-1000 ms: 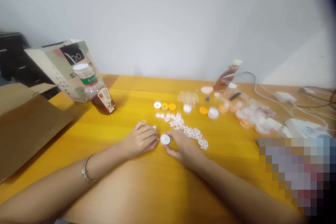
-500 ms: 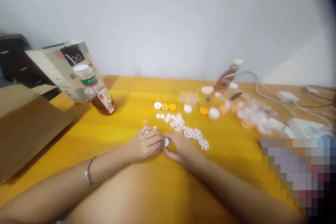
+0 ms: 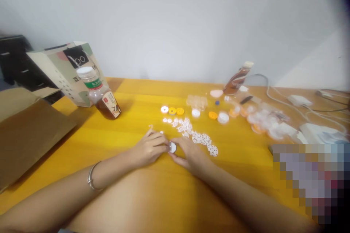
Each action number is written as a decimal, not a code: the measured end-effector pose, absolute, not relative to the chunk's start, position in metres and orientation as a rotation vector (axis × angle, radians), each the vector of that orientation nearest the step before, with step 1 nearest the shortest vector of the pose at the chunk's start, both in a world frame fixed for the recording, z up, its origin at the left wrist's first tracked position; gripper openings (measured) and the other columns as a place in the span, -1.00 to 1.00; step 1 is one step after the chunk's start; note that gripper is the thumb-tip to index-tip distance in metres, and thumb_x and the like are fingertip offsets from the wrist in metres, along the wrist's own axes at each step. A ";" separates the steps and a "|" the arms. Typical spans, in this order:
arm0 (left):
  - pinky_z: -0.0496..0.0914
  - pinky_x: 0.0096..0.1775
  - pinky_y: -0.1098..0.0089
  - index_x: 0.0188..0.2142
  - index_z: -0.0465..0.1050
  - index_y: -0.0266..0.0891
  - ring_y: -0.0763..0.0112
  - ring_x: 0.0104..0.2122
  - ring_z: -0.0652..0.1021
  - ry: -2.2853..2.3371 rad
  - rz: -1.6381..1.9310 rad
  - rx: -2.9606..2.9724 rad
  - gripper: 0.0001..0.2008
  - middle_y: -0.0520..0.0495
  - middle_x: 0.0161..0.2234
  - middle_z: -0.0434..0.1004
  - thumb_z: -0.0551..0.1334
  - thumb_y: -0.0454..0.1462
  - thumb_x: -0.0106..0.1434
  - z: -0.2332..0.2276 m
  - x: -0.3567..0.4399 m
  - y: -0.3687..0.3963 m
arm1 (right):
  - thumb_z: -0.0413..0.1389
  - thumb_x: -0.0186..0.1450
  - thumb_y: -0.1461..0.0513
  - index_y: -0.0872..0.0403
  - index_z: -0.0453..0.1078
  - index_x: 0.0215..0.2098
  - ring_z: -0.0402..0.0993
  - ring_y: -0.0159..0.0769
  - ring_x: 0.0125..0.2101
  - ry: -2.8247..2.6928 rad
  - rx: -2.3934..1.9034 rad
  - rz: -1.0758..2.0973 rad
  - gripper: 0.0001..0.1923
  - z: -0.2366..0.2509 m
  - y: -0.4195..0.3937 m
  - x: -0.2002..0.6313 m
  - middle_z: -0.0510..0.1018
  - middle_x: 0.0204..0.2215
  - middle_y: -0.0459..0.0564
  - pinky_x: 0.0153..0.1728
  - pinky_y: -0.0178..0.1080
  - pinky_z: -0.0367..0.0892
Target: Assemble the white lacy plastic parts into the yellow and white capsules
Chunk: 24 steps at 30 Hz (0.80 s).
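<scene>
A small round piece with a white face and a greyish edge (image 3: 172, 147) sits between my two hands, low over the yellow table. My right hand (image 3: 193, 154) holds it from the right, thumb below and fingers above. On the other side, the bent fingers of my left hand (image 3: 152, 147) close against its left edge; their tips are partly hidden. Just beyond the hands lie white lattice cut-outs (image 3: 201, 138) and several little white discs (image 3: 169, 121). Farther back stands a row of a white wheel-like disc (image 3: 164, 109) and two yellow ones (image 3: 175, 111).
At left stand a tea bottle (image 3: 103, 98), a paper bag (image 3: 65, 76) and an opened cardboard box (image 3: 32, 134). Toward the right are an orange disc (image 3: 212, 115), stacked white discs (image 3: 223, 118), a second bottle (image 3: 237, 79), clear plastic packets (image 3: 268, 120) and cables (image 3: 269, 87).
My left fingers have drawn back slightly to the left, and more of the round piece's white face now shows. My right hand stays almost in place.
</scene>
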<state>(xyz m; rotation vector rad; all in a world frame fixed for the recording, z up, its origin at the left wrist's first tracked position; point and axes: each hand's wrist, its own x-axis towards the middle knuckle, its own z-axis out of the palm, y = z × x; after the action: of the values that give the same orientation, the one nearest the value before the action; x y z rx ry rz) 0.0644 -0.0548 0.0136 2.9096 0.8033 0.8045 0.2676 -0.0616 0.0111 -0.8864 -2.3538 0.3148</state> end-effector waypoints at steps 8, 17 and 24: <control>0.13 -0.13 0.32 -0.25 0.42 -0.19 0.41 -0.18 0.44 0.774 0.762 2.935 -0.86 -0.01 -0.27 0.52 0.10 -0.37 0.25 0.020 0.063 -0.057 | 0.07 0.17 0.32 0.06 0.23 -0.19 0.43 -0.23 -0.31 -2.369 -0.925 0.334 -0.77 0.011 -0.061 0.268 0.48 -0.34 0.01 -0.31 -0.20 0.38; 0.19 -0.17 0.32 -0.18 0.40 -0.18 0.40 -0.22 0.45 0.841 0.896 2.853 -0.83 -0.07 -0.25 0.51 0.11 -0.33 0.24 0.022 0.045 -0.045 | 0.06 0.18 0.31 0.06 0.23 -0.19 0.41 -0.23 -0.30 -2.362 -0.902 0.361 -0.79 0.010 -0.059 0.271 0.48 -0.33 0.01 -0.28 -0.18 0.37; 0.21 -0.17 0.35 -0.27 0.40 -0.23 0.37 -0.22 0.43 0.844 0.665 2.812 -0.85 -0.09 -0.28 0.48 0.17 -0.22 0.20 0.037 0.020 -0.027 | 0.07 0.14 0.33 0.06 0.22 -0.16 0.42 -0.20 -0.27 -2.351 -0.891 0.390 -0.72 0.012 -0.059 0.271 0.47 -0.29 0.03 -0.26 -0.16 0.36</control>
<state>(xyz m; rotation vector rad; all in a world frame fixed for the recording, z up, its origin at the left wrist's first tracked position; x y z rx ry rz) 0.0199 -0.0269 0.0373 2.8121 0.8445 0.6655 0.2707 -0.0590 0.0115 -0.8907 -2.3510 0.3899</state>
